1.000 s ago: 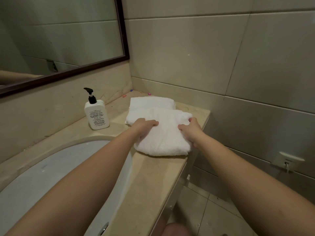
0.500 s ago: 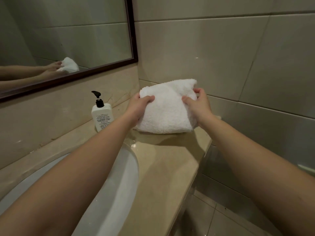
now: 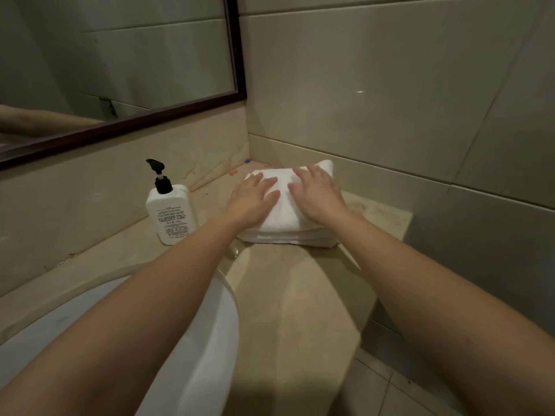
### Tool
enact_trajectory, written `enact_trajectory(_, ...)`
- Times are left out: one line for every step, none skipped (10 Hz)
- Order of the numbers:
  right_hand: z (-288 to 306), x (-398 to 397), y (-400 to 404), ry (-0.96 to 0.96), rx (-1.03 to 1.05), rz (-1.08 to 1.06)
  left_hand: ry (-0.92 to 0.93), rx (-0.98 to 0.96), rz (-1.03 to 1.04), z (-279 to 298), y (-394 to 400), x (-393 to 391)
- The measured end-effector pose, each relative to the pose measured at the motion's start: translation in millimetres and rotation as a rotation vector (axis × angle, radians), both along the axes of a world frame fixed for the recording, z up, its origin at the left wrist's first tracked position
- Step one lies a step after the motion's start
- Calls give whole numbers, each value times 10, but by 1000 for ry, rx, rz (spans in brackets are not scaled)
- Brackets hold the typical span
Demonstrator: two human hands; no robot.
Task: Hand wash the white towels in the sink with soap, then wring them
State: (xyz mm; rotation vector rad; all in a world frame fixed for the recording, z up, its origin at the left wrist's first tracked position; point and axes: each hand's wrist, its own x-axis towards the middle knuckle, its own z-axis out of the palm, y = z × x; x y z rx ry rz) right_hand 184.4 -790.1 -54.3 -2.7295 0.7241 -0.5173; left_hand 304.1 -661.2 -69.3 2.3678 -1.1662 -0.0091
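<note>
On the counter (image 3: 300, 295), one stack of folded white towels (image 3: 285, 223) lay beside one soap bottle (image 3: 171, 216). Two hands, left hand (image 3: 250, 202) and right hand (image 3: 318, 195), pressed flat, fingers straight.

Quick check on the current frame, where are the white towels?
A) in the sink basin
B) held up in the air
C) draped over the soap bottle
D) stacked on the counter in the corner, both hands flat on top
D: the white towels lie folded on the counter right of the soap bottle, with the left hand and right hand resting flat on them, outside the sink.
</note>
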Motion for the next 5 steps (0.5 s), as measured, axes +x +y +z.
enact_trajectory(-132,-13,-25,190,85,12,26,161,-13,-80,-27,-7)
enact_trajectory(-100,-92,-37,281,108,-2,-45,384,49,15,-50,-59)
enact_trajectory(15,-296,29,264,138,-1,-66,433,71,143,6,-227)
enact_trajectory(196,-834,-39,192,88,-123,-116,309,25,311,39,-602)
enact_trajectory(344,-1265,-106,216,-10,-222,-105,240,-54,415,47,-872)
